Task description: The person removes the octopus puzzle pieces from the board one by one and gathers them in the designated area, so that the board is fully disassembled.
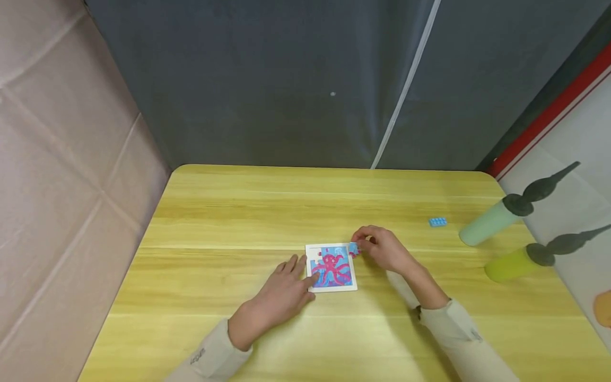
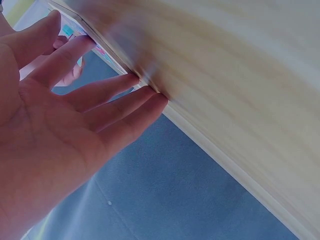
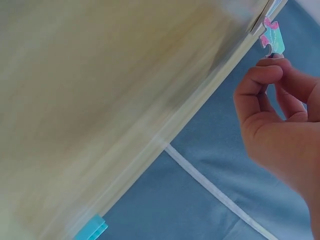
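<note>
A square octopus jigsaw puzzle in a white frame lies on the table, with a pale gap at its upper left. My left hand rests at the frame's left side, its fingers extended and one fingertip on the picture. In the left wrist view the straight fingers touch the frame's edge and the tabletop. Between thumb and forefinger, my right hand pinches a blue and pink puzzle piece by the frame's upper right corner. The right wrist view shows this puzzle piece raised above the tabletop.
A blue toy brick lies right of the puzzle on the wooden table. At the table's right side are a pale green bottle and a lime bottle, both with dark tops. A dark grey curtain hangs behind.
</note>
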Motion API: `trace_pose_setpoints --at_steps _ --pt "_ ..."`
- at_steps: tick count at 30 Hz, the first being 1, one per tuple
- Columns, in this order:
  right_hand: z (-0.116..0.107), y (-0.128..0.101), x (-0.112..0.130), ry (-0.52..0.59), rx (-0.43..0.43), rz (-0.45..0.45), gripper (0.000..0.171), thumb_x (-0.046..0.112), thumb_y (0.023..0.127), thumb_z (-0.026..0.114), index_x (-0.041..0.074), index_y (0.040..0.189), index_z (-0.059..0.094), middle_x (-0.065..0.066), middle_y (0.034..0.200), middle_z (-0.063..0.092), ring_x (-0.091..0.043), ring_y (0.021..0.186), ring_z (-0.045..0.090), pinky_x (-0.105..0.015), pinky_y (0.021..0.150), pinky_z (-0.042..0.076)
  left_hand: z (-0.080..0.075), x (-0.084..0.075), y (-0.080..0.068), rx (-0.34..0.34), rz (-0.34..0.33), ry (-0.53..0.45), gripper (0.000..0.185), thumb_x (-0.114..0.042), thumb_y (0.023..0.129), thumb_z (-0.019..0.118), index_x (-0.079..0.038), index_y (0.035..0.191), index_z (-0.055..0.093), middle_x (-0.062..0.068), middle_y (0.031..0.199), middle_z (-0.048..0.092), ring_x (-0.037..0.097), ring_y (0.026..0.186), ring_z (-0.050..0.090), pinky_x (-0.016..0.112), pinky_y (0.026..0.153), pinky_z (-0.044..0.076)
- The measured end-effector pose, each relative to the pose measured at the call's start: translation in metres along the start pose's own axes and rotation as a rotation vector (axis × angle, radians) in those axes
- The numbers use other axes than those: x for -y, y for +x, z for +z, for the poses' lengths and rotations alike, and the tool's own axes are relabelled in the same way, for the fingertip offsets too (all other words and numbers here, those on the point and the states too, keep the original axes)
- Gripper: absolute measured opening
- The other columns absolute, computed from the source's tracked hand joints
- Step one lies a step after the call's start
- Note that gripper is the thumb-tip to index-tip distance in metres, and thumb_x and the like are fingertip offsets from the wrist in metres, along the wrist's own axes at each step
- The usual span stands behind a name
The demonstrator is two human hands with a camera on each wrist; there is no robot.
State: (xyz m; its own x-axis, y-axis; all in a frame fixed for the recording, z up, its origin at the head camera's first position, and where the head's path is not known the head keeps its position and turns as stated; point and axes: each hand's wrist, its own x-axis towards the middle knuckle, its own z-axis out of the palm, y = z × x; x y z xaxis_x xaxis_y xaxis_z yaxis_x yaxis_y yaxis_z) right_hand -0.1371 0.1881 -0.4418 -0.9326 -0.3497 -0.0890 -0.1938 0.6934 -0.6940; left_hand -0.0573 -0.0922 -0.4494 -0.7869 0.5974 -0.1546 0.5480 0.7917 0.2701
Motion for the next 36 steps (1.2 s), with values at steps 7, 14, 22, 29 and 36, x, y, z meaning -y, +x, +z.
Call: trace_pose_setpoints --at_steps 7,14,22,29,36 --pt "-0.004 -0.001 -0.006 0.009 -0.01 0.02 0.014 0.006 0.102 0.06 0.007 0.106 0.073 -0.007 0.101 0.072 -0.018 0.08 0.055 -0.027 0.069 0.049 -0.002 0.001 0.0 -0.005 0.008 0.002 0.043 -0.036 0.105 0.059 -0.019 0.145 0.062 0.029 0.159 0.042 0.05 0.147 0.04 0.058 0.118 0.041" --pt "-0.006 -0.002 -0.011 -0.007 -0.003 0.049 0.016 0.005 0.102 0.059 0.007 0.106 0.074 -0.008 0.098 0.071 -0.018 0.075 0.053 -0.026 0.065 0.048 -0.003 0.001 0.0 0.009 0.002 -0.007 0.044 -0.036 0.105 0.058 -0.019 0.145 0.062 0.029 0.16 0.04 0.05 0.148 0.039 0.058 0.119 0.04" --pt "-0.004 0.003 -0.013 -0.103 0.003 0.061 0.015 0.004 0.101 0.061 0.007 0.103 0.075 -0.007 0.097 0.069 -0.018 0.08 0.056 -0.029 0.07 0.049 -0.003 0.0 -0.001 0.017 -0.002 -0.014 0.044 -0.036 0.105 0.059 -0.019 0.146 0.061 0.028 0.16 0.04 0.05 0.148 0.039 0.057 0.119 0.039" --pt "-0.002 0.008 -0.012 -0.13 0.018 0.045 0.013 0.005 0.101 0.062 0.006 0.103 0.074 -0.009 0.098 0.07 -0.02 0.082 0.057 -0.031 0.074 0.049 -0.002 -0.001 -0.004 0.013 -0.018 -0.016 0.044 -0.035 0.105 0.059 -0.018 0.146 0.061 0.029 0.16 0.04 0.049 0.149 0.038 0.057 0.119 0.039" --pt "-0.002 0.006 -0.012 -0.144 0.001 0.088 0.01 0.008 0.1 0.065 0.006 0.104 0.074 -0.007 0.096 0.067 -0.02 0.084 0.056 -0.032 0.075 0.048 -0.002 -0.001 -0.003 0.017 -0.009 -0.024 0.045 -0.035 0.105 0.059 -0.018 0.146 0.06 0.029 0.161 0.039 0.05 0.149 0.037 0.058 0.12 0.039"
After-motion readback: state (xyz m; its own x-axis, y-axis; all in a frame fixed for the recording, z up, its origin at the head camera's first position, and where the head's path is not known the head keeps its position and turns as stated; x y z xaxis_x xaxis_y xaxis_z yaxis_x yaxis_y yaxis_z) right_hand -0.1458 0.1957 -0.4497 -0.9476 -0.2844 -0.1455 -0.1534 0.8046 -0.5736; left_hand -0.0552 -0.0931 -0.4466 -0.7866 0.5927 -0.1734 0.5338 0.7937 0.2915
